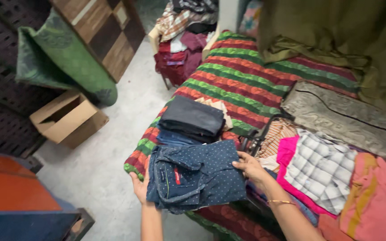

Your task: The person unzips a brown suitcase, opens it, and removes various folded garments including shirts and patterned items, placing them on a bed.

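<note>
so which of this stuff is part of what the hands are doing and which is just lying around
In hand:
- dotted navy shirt, held by left hand and right hand
- stack of folded dark clothes
- unfolded pile with checked shirt

Lying about:
- cardboard box
- rolled green mat
- chair heaped with clothes

We have a single view, taken from a camera worn on the person's head, looking steeply down and forward over the bed (242,85). It stands close, with both forearms entering from the bottom edge. We see floor (112,165) at left and no second view to compare.
</note>
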